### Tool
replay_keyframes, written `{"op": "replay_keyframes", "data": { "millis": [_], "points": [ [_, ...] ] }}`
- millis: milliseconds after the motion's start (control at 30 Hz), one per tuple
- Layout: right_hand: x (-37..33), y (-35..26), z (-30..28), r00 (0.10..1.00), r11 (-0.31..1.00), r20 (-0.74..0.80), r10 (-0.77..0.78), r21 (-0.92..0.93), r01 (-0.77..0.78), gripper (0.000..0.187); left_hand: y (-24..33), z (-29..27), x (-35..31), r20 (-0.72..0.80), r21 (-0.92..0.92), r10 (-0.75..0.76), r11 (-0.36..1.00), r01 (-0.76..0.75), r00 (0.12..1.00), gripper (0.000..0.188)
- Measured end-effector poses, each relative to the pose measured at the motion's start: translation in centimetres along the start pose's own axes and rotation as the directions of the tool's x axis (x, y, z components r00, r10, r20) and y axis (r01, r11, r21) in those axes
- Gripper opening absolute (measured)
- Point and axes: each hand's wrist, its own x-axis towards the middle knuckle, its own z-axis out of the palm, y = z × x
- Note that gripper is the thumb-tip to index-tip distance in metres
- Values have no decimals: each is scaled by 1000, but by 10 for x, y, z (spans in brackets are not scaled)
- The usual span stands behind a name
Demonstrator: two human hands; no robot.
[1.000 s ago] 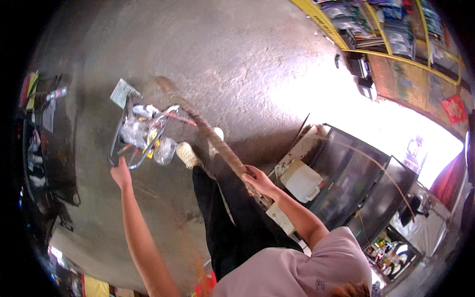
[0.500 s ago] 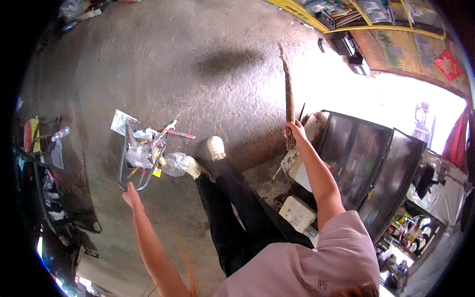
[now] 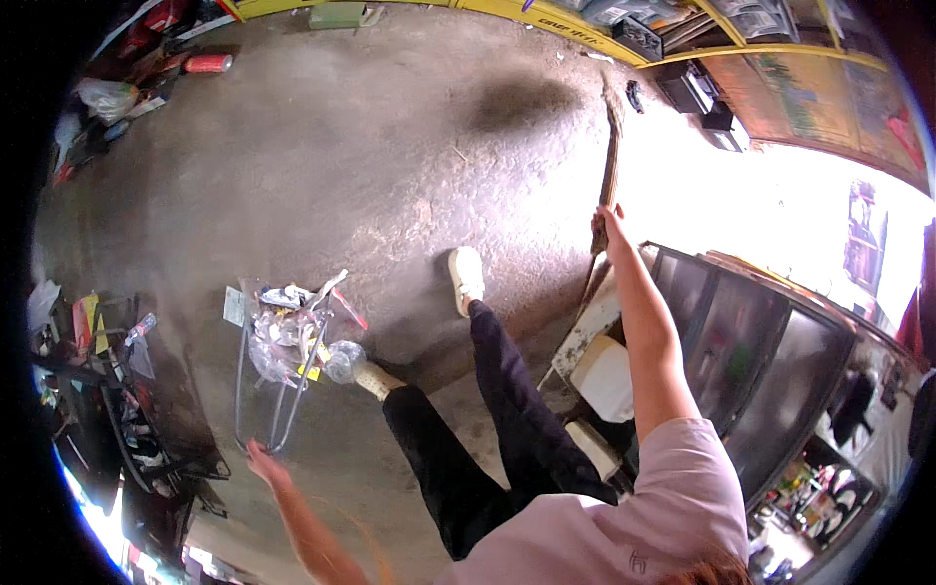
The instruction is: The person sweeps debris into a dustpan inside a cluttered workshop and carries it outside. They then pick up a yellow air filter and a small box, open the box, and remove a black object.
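My left hand (image 3: 265, 462) is closed round the end of a grey U-shaped metal tube handle, part of what looks like a dustpan (image 3: 240, 390). Rubbish (image 3: 283, 336) heaps at its far end: clear plastic wrapping, paper scraps, a yellow packet and a thin red piece. The heap hides the pan itself. A clear plastic bag or bottle (image 3: 343, 361) bulges out beside my left shoe. On the right, with arm stretched forward, my right hand (image 3: 610, 226) grips a long brown stick-like broom (image 3: 612, 161); its far end looks frayed and points away from me.
Dark glass-fronted cabinets (image 3: 726, 341) stand along my right, with a white stool-like box (image 3: 603, 378) before them. Cluttered black racks (image 3: 122, 419) line the left. Yellow-edged shelving (image 3: 585, 37) crosses the far side. A red can (image 3: 209, 63) lies among litter at far left.
My right foot has stepped forward, and the legs are wider apart. The dustpan's handle has swung lower toward me. The broom has shifted right. Both hands keep their hold.
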Motion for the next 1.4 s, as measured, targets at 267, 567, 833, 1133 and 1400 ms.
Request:
{"op": "replay_keyframes", "data": {
  "millis": [267, 567, 833, 1133, 1400],
  "points": [
    [205, -68, 73, 939, 954, 167, 300, -21, -300, 16, 29, 55, -40, -43, -40, -3, 999, 1, 999, 36],
    [46, -42, 36, 956, 937, 231, 182, -335, -98, 66, 66, 90, -85, 33, 16, -24, 1000, 23, 999, 36],
    [113, -97, 63, 959, 986, 254, 126, -134, -94, 37, 67, 114, -90, 94, 9, -22, 1000, 22, 995, 32],
    [-24, -47, 57, 913, 931, 384, 136, -365, 15, 66, 51, 121, -108, 68, 44, -118, 992, 115, 991, 34],
    [95, -66, 152, 889, 891, 422, 178, -453, 37, 48, 48, 147, -88, 79, 95, -143, 986, 135, 987, 35]
  ]
}}
